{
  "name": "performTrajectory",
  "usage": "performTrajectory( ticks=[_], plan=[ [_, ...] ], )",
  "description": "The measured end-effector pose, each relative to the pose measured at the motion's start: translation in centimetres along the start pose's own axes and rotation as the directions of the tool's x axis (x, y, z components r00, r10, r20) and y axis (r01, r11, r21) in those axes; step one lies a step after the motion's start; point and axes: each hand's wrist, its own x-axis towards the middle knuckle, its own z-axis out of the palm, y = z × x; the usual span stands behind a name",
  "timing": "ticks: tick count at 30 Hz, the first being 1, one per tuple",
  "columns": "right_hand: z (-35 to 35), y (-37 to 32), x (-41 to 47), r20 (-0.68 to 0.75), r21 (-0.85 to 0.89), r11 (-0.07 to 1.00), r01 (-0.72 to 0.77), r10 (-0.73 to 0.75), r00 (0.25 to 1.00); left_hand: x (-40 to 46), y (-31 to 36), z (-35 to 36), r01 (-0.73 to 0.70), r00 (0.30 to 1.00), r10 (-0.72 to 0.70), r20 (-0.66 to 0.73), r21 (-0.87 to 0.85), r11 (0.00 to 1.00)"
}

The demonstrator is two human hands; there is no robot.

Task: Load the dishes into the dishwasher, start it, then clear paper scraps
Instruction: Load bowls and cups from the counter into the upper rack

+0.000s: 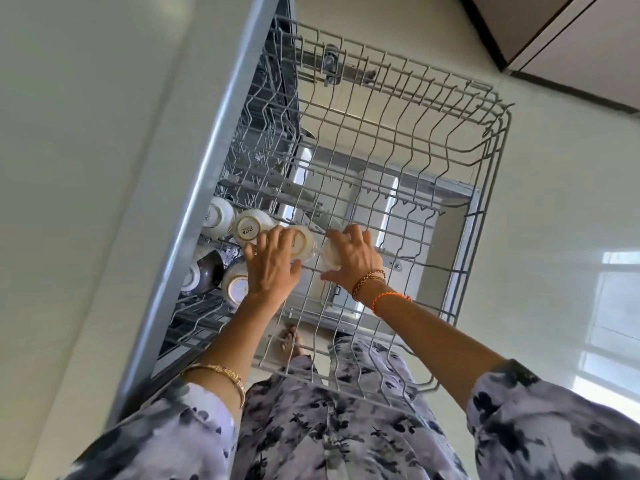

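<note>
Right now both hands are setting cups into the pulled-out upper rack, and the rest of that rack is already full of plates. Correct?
Not quite. The head view shows both hands, left hand and right hand, on cups in the upper rack, but the rest of it holds no plates.

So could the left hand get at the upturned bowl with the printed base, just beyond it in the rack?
Probably yes. The printed-base bowl sits in the upper rack right beside the left hand, nothing between them, but that hand already grips another bowl.

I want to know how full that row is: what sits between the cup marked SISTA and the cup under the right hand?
In the head view, one more upturned cup, gripped by the left hand, sits between the SISTA cup and the right hand's cup.
</note>
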Motion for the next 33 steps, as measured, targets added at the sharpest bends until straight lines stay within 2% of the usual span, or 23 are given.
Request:
performTrajectory(
  ticks=[5,12,18,24,27,30,33],
  plan=[
    [1.4,-0.3,0.6,-0.007,0.073,0.994,-0.085,0.086,0.996,0.0,-0.4,0.0,-0.001,1.000,0.001,0.021,-0.004,1.000],
    [1.5,-0.1,1.4,0.045,0.037,0.995,-0.089,0.087,0.995,-0.1,0.0,0.0,0.027,1.000,-0.027,0.015,-0.004,1.000],
    [2.2,-0.1,0.8,-0.009,0.019,0.997,-0.078,0.078,0.997,-0.4,0.0,0.2,0.031,0.998,-0.032,0.047,0.020,0.999],
    [1.8,-0.1,-0.8,-0.066,-0.012,1.000,-0.020,0.019,0.998,-0.9,0.8,-0.4,0.059,0.998,-0.060,-0.009,-0.078,0.995],
    [1.1,0.5,-1.7,-0.104,-0.013,0.998,0.057,-0.058,0.993,-1.5,1.3,-0.5,0.083,0.996,-0.088,-0.034,-0.122,0.989],
    [0.7,1.3,-1.7,-0.145,0.042,0.993,0.106,-0.099,0.985,-1.9,1.8,-0.2,0.077,0.994,-0.088,-0.063,-0.157,0.985],
    [0.1,2.0,-2.2,-0.246,0.159,0.959,0.234,-0.191,0.950,-3.5,2.6,-0.2,0.090,0.979,-0.132,-0.157,-0.251,0.964]
  ],
)
